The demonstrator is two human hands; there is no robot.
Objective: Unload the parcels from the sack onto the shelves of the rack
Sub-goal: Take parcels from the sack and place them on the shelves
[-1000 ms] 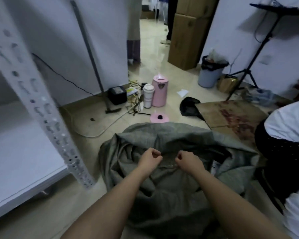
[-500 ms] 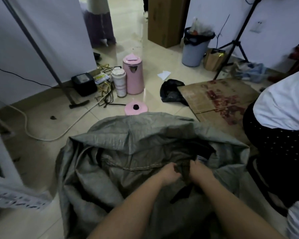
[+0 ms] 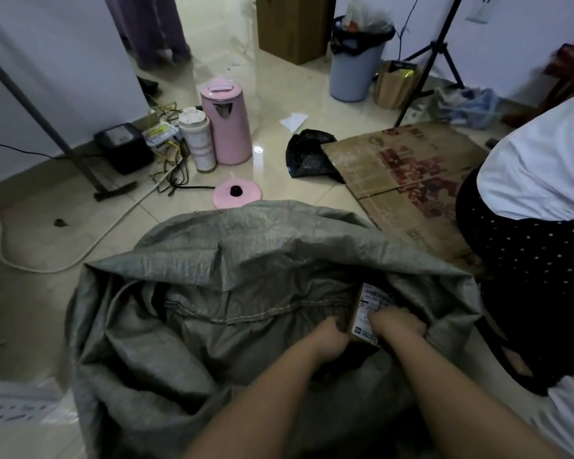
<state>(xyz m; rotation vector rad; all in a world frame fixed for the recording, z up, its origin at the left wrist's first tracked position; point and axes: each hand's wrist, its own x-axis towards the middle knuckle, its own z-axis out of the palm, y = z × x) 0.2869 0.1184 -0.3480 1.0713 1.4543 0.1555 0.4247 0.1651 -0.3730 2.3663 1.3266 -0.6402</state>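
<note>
Change vs 0.5 s ago: hands were pinching the folded mouth of the grey woven plastic sack, no parcel showing; now mouth is open on the right and 1 brown cardboard parcel w/ white printed label is exposed, sitting just inside the opening. Left hand curled on the parcel's left edge, right hand gripping its right side over the label. Judgement: first parcel grasped, lift-out pending, nothing on the rack yet. White perforated metal rack only a corner, bottom left, well apart from the sack. Count: 1 sack, 1 parcel visible (others hidden, can't tell), 2 hands, 1 rack.
</note>
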